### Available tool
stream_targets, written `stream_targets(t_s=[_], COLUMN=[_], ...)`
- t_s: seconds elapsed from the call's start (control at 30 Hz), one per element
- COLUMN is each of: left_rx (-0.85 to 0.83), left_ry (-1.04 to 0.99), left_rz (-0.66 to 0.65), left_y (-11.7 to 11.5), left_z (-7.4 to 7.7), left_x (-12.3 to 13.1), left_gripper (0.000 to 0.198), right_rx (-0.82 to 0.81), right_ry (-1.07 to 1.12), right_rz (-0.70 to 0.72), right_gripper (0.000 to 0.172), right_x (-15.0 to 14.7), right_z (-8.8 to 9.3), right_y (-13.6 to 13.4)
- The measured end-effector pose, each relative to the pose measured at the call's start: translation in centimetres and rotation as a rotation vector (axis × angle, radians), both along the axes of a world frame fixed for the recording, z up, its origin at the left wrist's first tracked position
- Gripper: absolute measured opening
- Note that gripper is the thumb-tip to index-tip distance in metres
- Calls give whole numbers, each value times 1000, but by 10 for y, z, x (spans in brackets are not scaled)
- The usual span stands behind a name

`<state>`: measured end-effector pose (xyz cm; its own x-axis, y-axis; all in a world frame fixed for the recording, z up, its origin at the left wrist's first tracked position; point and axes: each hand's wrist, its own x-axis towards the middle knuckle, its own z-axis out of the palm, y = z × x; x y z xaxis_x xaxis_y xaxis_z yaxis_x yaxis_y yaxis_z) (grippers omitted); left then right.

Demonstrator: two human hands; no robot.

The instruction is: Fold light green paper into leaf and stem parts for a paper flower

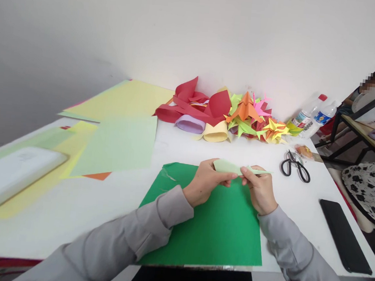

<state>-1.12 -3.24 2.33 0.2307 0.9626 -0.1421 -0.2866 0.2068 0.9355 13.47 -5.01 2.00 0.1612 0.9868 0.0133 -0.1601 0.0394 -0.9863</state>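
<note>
Between both hands is a folded piece of pale green paper (226,166), held above a green mat (219,230). My left hand (205,181) pinches its left part, thumb lying along the lower edge. My right hand (259,188) grips the other end with thumb and fingers, and a thin pointed tip sticks out to the right past it. The fingertips of the two hands are close together near the paper's middle. Some fingers behind the paper are hidden.
Folded paper shapes (245,110) and rolled red paper (191,101) lie against the wall. Black scissors (298,167), a black phone-like slab (345,236) and plastic bottles (311,114) are on the right. Coloured sheets (121,143) and a white box-like object (13,178) lie left. A person (373,82) is at far right.
</note>
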Motion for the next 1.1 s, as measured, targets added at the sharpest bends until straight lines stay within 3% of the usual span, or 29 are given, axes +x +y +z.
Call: stream_targets(t_s=[0.2,0.37,0.6,0.73,1.1], left_rx=[-7,-159,-323,-384,-432], left_ry=[-24,-61,-82,-78,-118], left_rz=[-4,-115,-159,-155,-222], left_y=[2,6,8,8,11], left_z=[-1,1,1,3,-1], left_x=[-1,-5,-8,-7,-8], left_gripper=[32,28,8,13,10], right_rx=[-14,-97,-203,-233,-145], right_ry=[37,130,152,155,132], right_rz=[-25,-68,-92,-95,-67], right_gripper=[24,27,27,27,25], right_x=[2,5,7,7,9], right_z=[-1,-2,-4,-5,-5], right_y=[2,5,6,6,9])
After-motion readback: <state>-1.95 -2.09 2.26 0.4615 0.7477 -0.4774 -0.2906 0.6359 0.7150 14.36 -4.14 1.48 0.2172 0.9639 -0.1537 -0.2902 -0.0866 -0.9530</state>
